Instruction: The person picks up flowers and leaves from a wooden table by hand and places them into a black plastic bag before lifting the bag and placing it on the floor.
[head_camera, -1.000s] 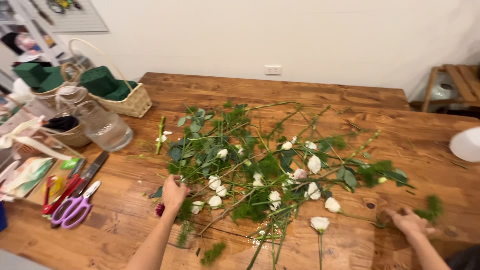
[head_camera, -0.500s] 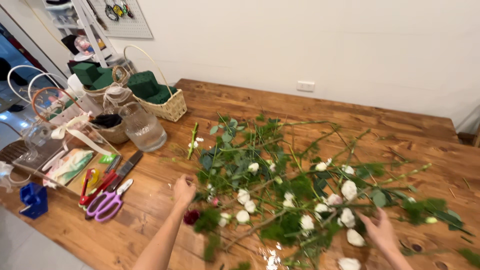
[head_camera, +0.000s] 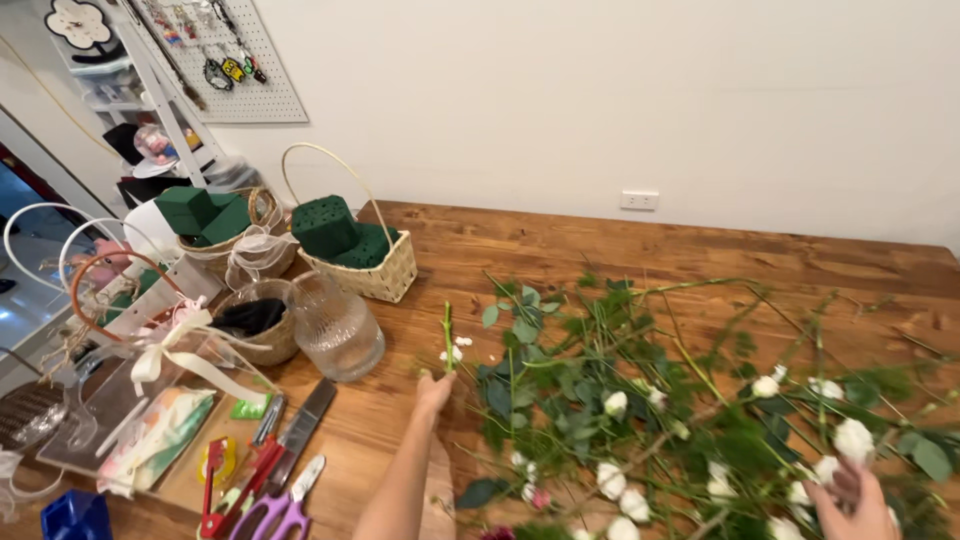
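The short green stem (head_camera: 447, 335) stands nearly upright at the left edge of the flower pile, just right of the clear glass jar (head_camera: 335, 328), with a few small white buds beside its lower part. The left hand (head_camera: 433, 392) reaches forward from the near edge of the wooden table (head_camera: 560, 250), and its fingers are closed around the base of this stem, pinching it. The right hand (head_camera: 852, 500) sits low at the right of the head view, partly cut off by the frame; its fingers curl up among the blooms and touch a white rose (head_camera: 853, 438), but whether they actually grip it cannot be told.

Between the hands spreads a loose heap of white roses and leafy greenery (head_camera: 640, 400), the stems crossing in every direction across the tabletop. Behind the jar stands a pale wicker basket (head_camera: 375, 275) with a tall arched handle, filled with dark green foam blocks (head_camera: 328, 228). A second basket with ribbon and more foam stands further left. At the near left lie purple-handled scissors (head_camera: 283, 510), red-handled cutters (head_camera: 245, 480) and a dark flat tool. A white pegboard (head_camera: 225, 60) hangs on the wall above shelves.
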